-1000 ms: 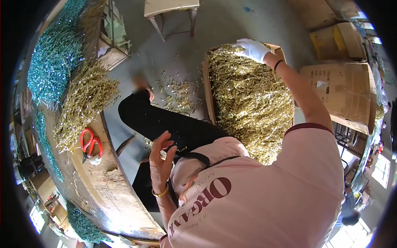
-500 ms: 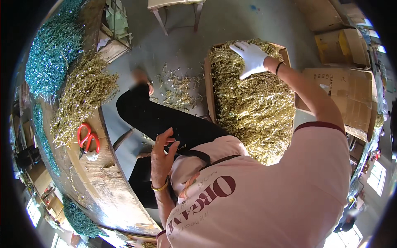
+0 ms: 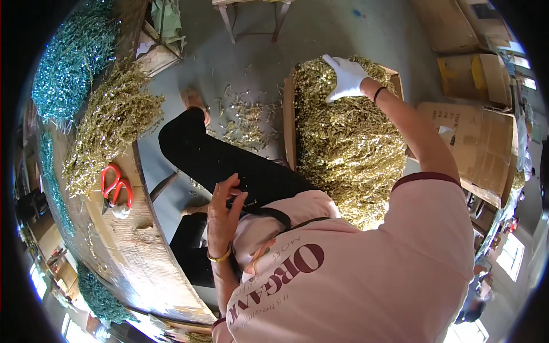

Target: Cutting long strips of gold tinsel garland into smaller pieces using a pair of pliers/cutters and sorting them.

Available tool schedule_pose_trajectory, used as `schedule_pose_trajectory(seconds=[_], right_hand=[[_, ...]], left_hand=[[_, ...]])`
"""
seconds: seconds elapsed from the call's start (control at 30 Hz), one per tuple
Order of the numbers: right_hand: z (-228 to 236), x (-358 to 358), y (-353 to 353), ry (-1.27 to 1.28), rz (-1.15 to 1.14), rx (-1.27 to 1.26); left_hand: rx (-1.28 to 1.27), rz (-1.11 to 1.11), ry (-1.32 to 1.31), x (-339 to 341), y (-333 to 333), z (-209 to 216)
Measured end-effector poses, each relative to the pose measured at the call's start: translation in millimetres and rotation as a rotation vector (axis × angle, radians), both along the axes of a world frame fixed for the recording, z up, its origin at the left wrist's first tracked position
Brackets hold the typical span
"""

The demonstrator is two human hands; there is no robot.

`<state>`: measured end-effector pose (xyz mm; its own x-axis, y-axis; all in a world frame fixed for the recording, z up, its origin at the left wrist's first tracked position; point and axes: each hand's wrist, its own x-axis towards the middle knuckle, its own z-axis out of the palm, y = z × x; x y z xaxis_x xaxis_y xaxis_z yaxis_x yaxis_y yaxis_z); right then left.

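My right hand (image 3: 347, 79), in a white glove, rests on the far end of a heap of glittery gold tinsel sprigs (image 3: 349, 148). Its thumb and fingers are spread apart over the sprigs, and no strand is plainly gripped. The heap fills an open cardboard box (image 3: 290, 123) on the right. Bare and raised above my lap, my left hand (image 3: 223, 214) has its fingers loosely bent and apart, with nothing in them. Red-handled scissors (image 3: 117, 188) lie on the cardboard-covered table at the left, beside a bundle of gold sprigs (image 3: 117, 117).
Teal tinsel (image 3: 74, 68) is piled at the table's far left. Loose gold bits (image 3: 246, 123) litter the floor between my foot and the box. A stool (image 3: 253, 3) stands at the far side. Closed cartons (image 3: 472, 140) line the right.
My gloved right hand has shifted slightly on the gold heap, its fingers now less spread. My left hand stays raised, much as before. The view has turned a little.
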<state>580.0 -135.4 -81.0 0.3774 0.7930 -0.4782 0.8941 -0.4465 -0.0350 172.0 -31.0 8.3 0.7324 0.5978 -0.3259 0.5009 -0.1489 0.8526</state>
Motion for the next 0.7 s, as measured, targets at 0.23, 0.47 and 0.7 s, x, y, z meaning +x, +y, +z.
schedule_pose_trajectory(seconds=[0.23, 0.47, 0.7], right_hand=[[-18.6, 37.0, 18.9, 0.312, -0.229, -0.072], [17.2, 51.2, -28.5, 0.54, -0.723, 0.476], [-26.3, 143.0, -170.6, 0.147, -0.832, 1.262]], left_hand=[[0.025, -0.052, -0.002, 9.8, 0.6, -2.0], [0.003, -0.005, -0.01, 1.7, 1.6, -6.5], [0.011, -0.098, -0.001, 16.9, 5.4, -3.9]])
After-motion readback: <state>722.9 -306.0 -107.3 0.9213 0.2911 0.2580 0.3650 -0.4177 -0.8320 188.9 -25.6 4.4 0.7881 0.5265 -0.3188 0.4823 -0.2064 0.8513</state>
